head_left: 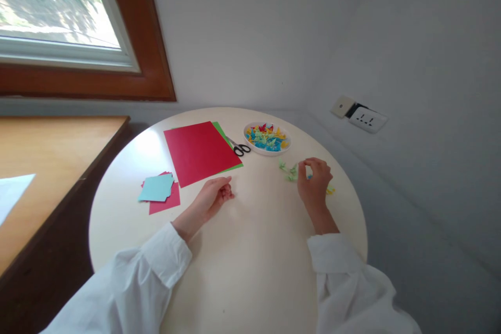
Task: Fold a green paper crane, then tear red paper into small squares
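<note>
My left hand (214, 195) rests on the table near the front corner of the red sheet, with its fingers loosely curled and nothing visible in them. On the right, my right hand (315, 180) is pinched, thumb against fingertips, among small folded paper pieces. Whatever the pinch holds is hidden. Pale green folded pieces (288, 171) lie just left of it, and a yellow piece (331, 189) shows at its right edge. A bit of blue shows behind the fingers. Farther back, a white dish (266, 153) holds many pointed folded paper pieces in red, yellow, green and blue.
A large red paper sheet (201, 152) lies over a green sheet (222, 133). Black-handled scissors (239, 150) rest at their right edge. Light blue paper squares (157, 188) sit on pink ones (170, 203) at the left. Walls stand behind the round table (250, 271).
</note>
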{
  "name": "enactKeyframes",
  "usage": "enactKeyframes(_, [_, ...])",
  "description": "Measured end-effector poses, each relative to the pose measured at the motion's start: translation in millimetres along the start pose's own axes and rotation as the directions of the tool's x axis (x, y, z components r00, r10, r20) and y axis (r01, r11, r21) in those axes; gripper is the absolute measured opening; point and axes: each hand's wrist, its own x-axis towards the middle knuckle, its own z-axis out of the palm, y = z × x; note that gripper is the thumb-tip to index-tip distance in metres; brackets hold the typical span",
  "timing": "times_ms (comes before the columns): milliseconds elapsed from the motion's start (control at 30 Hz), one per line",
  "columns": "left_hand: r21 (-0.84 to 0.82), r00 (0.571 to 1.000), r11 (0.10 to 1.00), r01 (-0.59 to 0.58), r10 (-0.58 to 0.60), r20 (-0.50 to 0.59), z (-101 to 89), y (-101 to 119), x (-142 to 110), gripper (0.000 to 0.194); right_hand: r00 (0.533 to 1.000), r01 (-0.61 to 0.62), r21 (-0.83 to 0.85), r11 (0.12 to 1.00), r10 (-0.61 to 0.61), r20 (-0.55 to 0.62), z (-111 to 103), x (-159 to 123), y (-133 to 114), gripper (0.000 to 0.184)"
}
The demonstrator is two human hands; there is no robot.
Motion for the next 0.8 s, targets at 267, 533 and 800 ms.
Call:
enactKeyframes(267, [0.650,0.882,0.675,-0.349,0.472,-0.016,-21.6,20,-18,0.035,0.905,0.269,0.293,0.918,-0.345,0.251,33,-39,-62,0.018])
enactKeyframes(533, [0.992,0.766,-0.108,0.059,0.642,0.024,-106.0,32,-55,0.069,0.630,0.325,0.283,0.902,-0.430,0.647,72,-50,-122,0.055])
enactKeyframes(800, [0.922,0.893,-0.336,0.191,0.450,-0.021,-124.0,35,-52,0.071,0.476,0.309,0.231,0.923,-0.360,0.802,104,-43,-159,0.091])
